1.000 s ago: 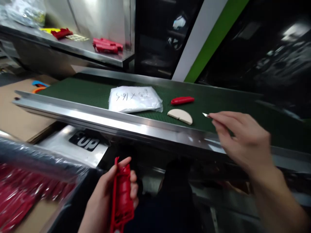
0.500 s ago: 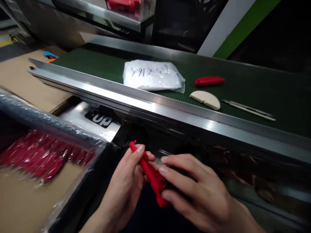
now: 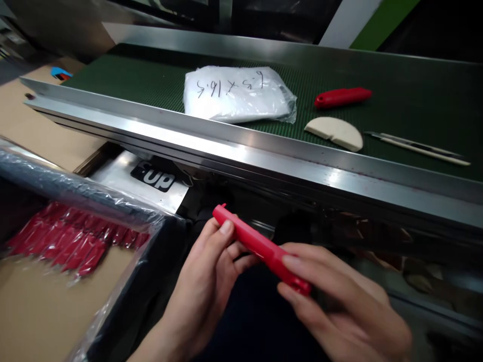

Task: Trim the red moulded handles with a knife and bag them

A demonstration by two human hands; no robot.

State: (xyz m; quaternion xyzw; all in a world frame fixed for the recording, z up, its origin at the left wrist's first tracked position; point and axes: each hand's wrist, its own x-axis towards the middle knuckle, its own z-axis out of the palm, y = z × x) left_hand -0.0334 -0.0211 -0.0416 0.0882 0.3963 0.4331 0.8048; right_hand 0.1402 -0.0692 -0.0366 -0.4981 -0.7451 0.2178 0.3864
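Observation:
A long red plastic part (image 3: 256, 241) is held between both hands in front of the belt's metal edge. My left hand (image 3: 211, 276) grips its upper left end, with the thumb on top. At the lower right end, my right hand (image 3: 335, 296) pinches the part between thumb and fingers. A similar red piece (image 3: 342, 97) lies on the green belt (image 3: 151, 75). Beside it are a pale half-round block (image 3: 335, 132) and a slim knife-like tool (image 3: 418, 148).
A clear-wrapped white packet (image 3: 237, 95) with handwriting lies on the belt. The belt's metal rail (image 3: 211, 136) runs across the view. At lower left, a plastic-lined box (image 3: 128, 291) holds several bagged red parts (image 3: 64, 241). Cardboard (image 3: 49, 125) lies at left.
The red part has turned so its smooth side shows, and its lower end has moved right. My right hand has shifted right and closed on that end. The view has tilted down slightly.

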